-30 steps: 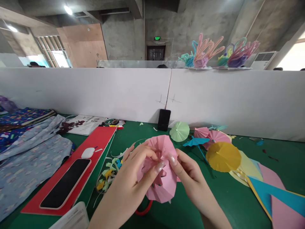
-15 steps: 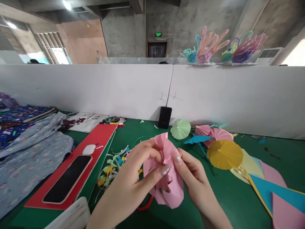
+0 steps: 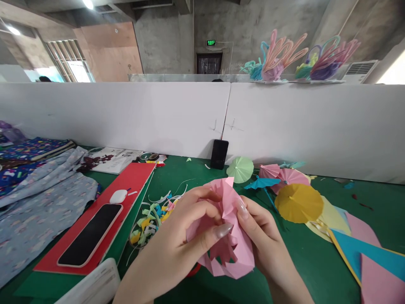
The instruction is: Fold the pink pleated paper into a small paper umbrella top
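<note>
A creased sheet of pink paper (image 3: 242, 249) with jagged cut-out openings is held up between both hands above the green table. My left hand (image 3: 180, 236) pinches it on the left side, thumb in front and the other fingers curled behind its folds. On the right edge, my right hand (image 3: 261, 230) grips the paper between thumb and fingers. Green tabletop shows through the cut holes. Beneath the paper, partly hidden, is a red curved handle (image 3: 193, 270). Left of my left hand lies a heap of coloured paper scraps (image 3: 152, 219).
Small paper umbrellas, green (image 3: 240, 169), blue (image 3: 262, 183) and yellow (image 3: 299, 203), stand at the right beside coloured paper sheets (image 3: 367, 249). A black phone (image 3: 219, 154) leans on the white partition (image 3: 142, 114). Another phone (image 3: 90, 235) lies on a red board (image 3: 133, 177) at left.
The pink paper has opened wider and shifted slightly right, its cut holes now larger to the eye. Both hands keep their grip and have moved a little to the right with it.
</note>
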The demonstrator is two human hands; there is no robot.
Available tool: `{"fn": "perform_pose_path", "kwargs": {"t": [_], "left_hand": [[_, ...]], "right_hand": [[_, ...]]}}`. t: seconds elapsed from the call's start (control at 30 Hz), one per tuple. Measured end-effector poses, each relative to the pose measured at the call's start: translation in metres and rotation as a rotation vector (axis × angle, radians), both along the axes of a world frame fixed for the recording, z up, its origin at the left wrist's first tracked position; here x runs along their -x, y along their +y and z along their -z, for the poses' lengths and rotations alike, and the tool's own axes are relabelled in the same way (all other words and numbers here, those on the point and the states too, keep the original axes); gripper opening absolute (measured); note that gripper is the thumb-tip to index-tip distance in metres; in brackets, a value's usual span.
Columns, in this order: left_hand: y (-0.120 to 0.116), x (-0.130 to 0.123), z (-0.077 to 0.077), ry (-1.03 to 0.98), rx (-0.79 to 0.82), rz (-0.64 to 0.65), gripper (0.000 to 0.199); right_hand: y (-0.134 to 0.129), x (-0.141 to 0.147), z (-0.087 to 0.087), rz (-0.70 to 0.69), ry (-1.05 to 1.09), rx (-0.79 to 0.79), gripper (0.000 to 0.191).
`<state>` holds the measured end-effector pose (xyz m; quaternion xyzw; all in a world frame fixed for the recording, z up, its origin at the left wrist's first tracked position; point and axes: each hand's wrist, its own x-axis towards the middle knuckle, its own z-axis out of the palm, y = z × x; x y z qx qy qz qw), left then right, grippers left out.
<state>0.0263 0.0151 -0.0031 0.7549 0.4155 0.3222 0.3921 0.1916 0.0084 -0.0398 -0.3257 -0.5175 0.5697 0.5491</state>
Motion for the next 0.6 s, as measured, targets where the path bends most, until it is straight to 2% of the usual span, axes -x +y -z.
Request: {"fn": "perform_pose_path", "kwargs": {"t": [0.17, 0.6], "left_hand": [[-0.0011, 0.0010, 0.0012, 0.020, 0.005, 0.017, 0.017], [-0.0034, 0.0032, -0.0024, -0.006, 0.067, 0.078, 0.016]], "right_hand": [[0.0002, -0.0006, -0.0036, -0.028, 0.029, -0.029, 0.031], [-0.0008, -0.0026, -0.0019, -0.019, -0.018, -0.131, 0.032]]}}
